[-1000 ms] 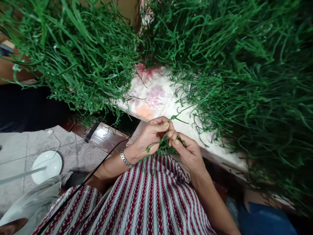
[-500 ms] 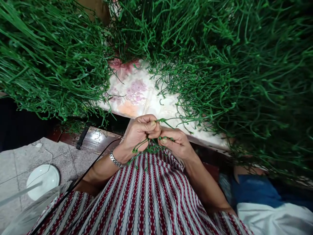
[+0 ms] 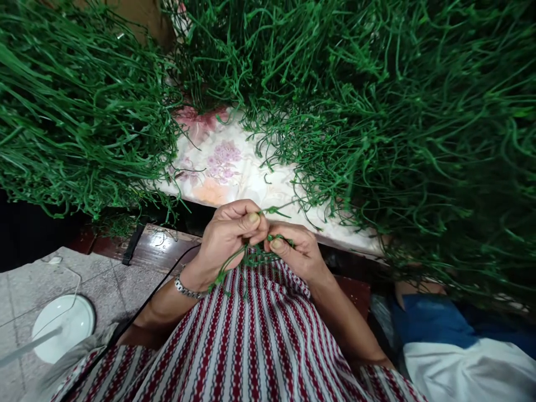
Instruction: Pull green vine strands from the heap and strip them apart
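Observation:
My left hand [image 3: 234, 231], with a metal watch band [image 3: 188, 290] at the wrist, pinches thin green garlic scapes [image 3: 228, 262] between thumb and fingers. Their budded ends hang below it, over the striped apron. One scape bud [image 3: 273, 210] with a pointed tip sticks out above the fingertips. Close beside it, my right hand [image 3: 299, 248] is closed, thumb against forefinger, on a few more scapes whose ends show at the thumb. The fingers partly hide the stems between the hands.
Large heaps of garlic scapes lie to the left [image 3: 84, 123] and right [image 3: 355, 111] on a floral-covered table [image 3: 243, 173]. A wooden bench [image 3: 167, 245] and a white round base [image 3: 65, 326] stand lower left. A person's blue and white clothing [image 3: 439, 329] shows lower right.
The view has shifted slightly, so most things sit further left. Both hands keep their grip. The stems hanging from my left hand have swung lower left.

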Demonstrator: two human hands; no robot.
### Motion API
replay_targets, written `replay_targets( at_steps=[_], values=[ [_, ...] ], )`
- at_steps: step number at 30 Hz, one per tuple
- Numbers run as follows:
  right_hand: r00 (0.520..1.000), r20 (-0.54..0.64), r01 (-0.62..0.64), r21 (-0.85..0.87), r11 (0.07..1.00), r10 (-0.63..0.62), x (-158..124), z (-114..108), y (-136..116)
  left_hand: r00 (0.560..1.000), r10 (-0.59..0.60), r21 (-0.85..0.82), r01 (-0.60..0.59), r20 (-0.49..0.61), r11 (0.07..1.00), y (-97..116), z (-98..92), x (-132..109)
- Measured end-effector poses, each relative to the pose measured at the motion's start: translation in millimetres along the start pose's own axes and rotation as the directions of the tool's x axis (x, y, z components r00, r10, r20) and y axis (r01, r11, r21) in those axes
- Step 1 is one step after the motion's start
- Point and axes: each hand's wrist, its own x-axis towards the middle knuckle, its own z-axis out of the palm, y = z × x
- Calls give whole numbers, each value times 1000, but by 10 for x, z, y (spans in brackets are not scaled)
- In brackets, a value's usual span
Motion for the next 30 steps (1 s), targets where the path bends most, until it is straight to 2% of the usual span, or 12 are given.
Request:
replay_targets(
  at_steps=[4,8,11,13,16,19,22,25,28,30],
  values=[
    [1000,18,-14,-163,986,18,-5,-18,-36,999,-35,170,29,35,985,0,-62,-8],
    [991,112,-59,-169,984,79,-1,-39,-56,992,-115,226,102,47,969,-30,-100,-9],
    [974,187,-131,-12,991,131,-11,-40,-11,988,-144,122,137,53,983,-67,-115,-2],
    [970,191,-176,139,975,148,-27,-31,27,992,-125,34,123,37,992,-80,-132,9],
    [992,98,-112,382,917,80,-57,-30,55,998,-63,-104,62,-8,993,-57,-167,31],
    [997,-62,-16,422,906,46,-63,-77,35,998,2,-167,-11,-56,986,-3,-172,48],
    [969,-243,31,260,965,35,-37,-176,-28,999,43,-120,-46,-27,992,38,-144,68],
    [921,-383,58,-55,997,-75,-32,-309,-145,995,91,-87,-95,-44,992,52,-144,116],
    [920,-364,-23,-421,907,-146,-77,-422,-285,990,121,-45,-124,-69,991,47,-170,168],
    [924,-327,4,-508,861,-197,-110,-443,-355,986,151,-30,-154,-76,988,36,-172,192]
  ],
)
